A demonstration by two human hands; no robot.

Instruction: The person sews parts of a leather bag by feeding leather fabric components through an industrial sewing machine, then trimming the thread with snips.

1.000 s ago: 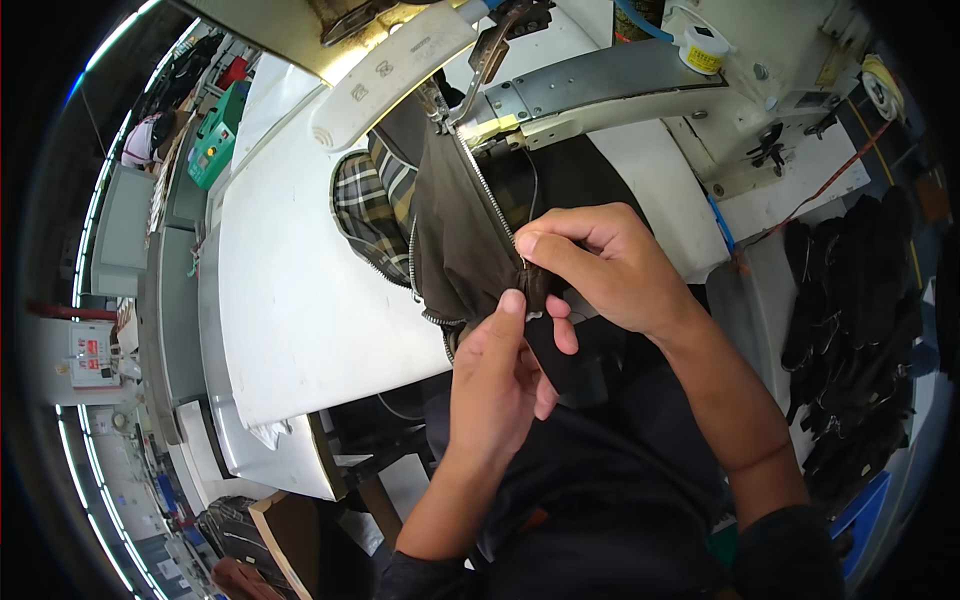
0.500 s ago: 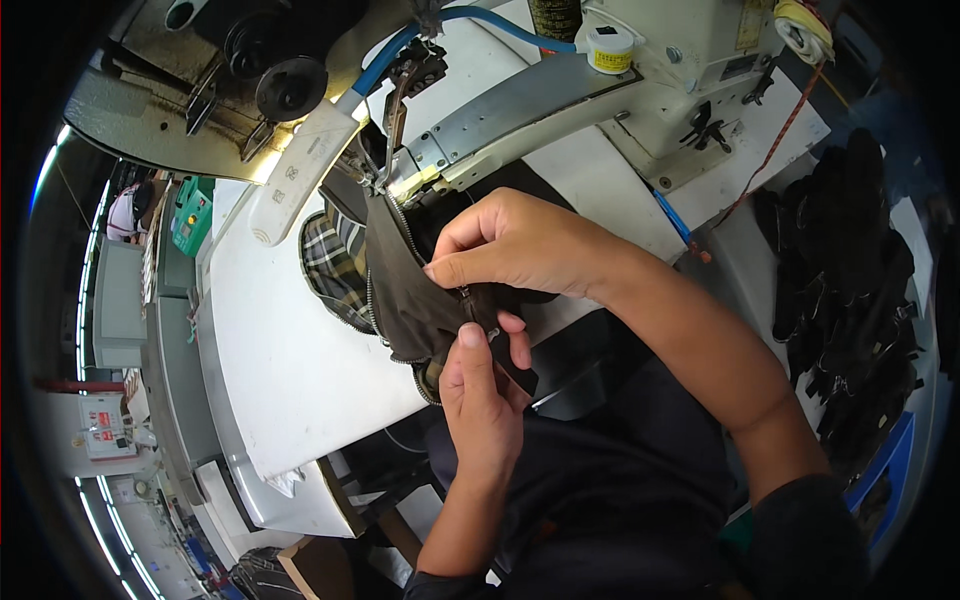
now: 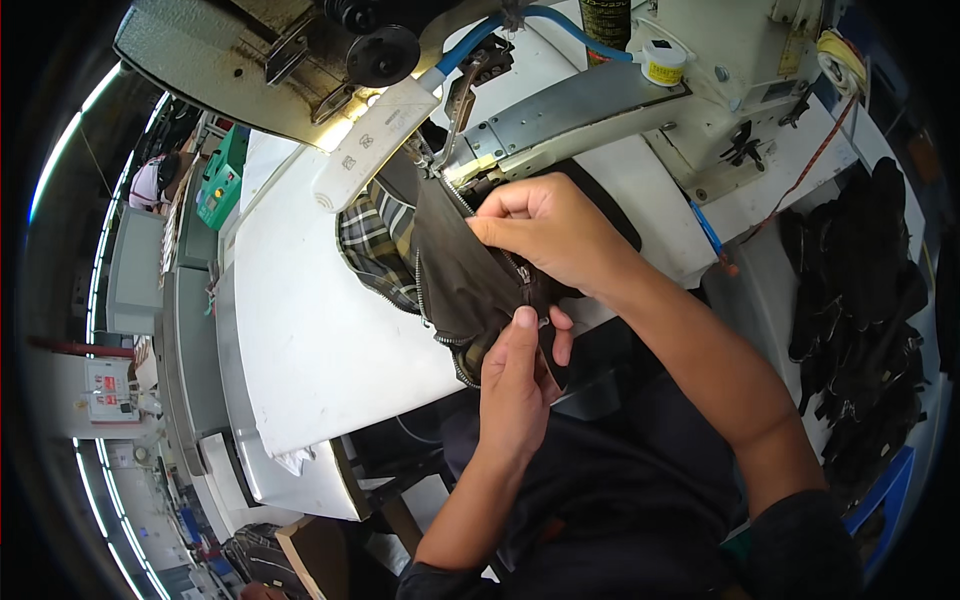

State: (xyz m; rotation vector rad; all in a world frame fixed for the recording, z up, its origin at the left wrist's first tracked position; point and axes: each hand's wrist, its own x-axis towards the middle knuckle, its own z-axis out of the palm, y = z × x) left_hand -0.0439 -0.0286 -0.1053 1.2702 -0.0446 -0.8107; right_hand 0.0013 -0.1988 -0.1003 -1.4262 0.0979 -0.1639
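With the right hand [image 3: 548,232], now pinching the edge of the dark brown garment piece [image 3: 455,255] along the metal zipper [image 3: 457,197], higher up and nearer the presser foot [image 3: 436,167] than one second ago. With the left hand [image 3: 515,365], holding the lower end as before, thumb on top. Between both hands, now exposing a longer run, including a metal fitting [image 3: 524,273], probably the slider. By judgement, controlling the edge closer to the stitching point. For the garment piece: resting partly on the white table [image 3: 290,330], plaid lining [image 3: 375,245] showing at left.
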